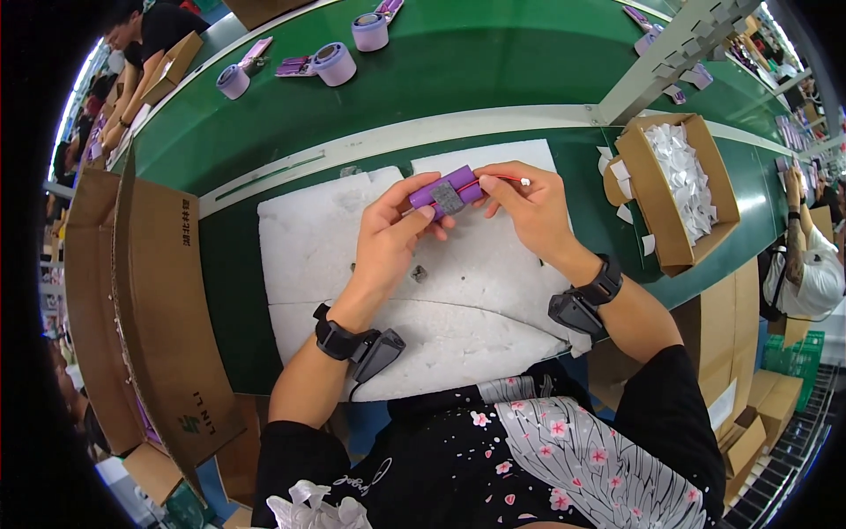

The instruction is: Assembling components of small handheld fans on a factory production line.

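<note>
A purple battery pack (426,193) of cylindrical cells, with a grey patch around its middle, is held above a white foam sheet (308,238). My left hand (394,220) grips its left end, thumb across the front and fingers beneath. At the pack's right end, my right hand (527,204) pinches with thumb and fingertips, where red and black wires run out to a small white connector (525,182). Fingers partly hide the pack's right end. Small grey scraps (419,274) lie on the foam below my hands.
An open carton (718,189) of white paper pieces stands at the right. A tall cardboard box (176,291) is at the left. Beyond a pale rail (370,141), purple rolls (335,64) with attached packs sit on the green belt (493,62). A metal post (670,62) rises at upper right. Other people work on both sides.
</note>
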`<control>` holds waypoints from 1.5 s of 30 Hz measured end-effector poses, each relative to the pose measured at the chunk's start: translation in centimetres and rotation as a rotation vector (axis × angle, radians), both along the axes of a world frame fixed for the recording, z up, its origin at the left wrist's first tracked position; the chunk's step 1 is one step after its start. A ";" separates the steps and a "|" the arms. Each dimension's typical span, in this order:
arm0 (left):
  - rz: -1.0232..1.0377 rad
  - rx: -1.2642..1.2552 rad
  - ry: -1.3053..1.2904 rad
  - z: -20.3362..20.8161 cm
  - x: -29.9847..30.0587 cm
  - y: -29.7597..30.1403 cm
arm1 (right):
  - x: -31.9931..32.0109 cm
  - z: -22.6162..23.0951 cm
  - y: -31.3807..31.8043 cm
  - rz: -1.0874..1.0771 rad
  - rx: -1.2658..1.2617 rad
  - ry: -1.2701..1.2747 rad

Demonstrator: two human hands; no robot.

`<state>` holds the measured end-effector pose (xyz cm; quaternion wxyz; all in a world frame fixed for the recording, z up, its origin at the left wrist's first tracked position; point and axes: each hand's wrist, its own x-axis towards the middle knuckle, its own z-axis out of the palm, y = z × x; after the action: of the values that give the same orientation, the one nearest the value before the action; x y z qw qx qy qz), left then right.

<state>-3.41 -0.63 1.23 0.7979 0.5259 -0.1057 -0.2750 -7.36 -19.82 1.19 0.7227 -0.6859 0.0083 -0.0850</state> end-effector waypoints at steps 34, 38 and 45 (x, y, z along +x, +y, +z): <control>0.997 1.358 -0.554 -5.5 36.2 15.6 | 0.7 -1.0 -0.1 0.157 0.519 0.229; 0.752 1.251 -0.683 -5.3 38.1 15.3 | 0.5 -0.7 0.4 0.131 0.492 0.247; 0.697 0.789 -0.477 -3.0 33.8 14.0 | 0.4 -0.9 0.5 0.169 0.437 0.229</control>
<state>30.38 13.40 -1.81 0.5391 0.8348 0.0072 0.1115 -6.98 -19.35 0.33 0.8527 -0.5168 0.0509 0.0575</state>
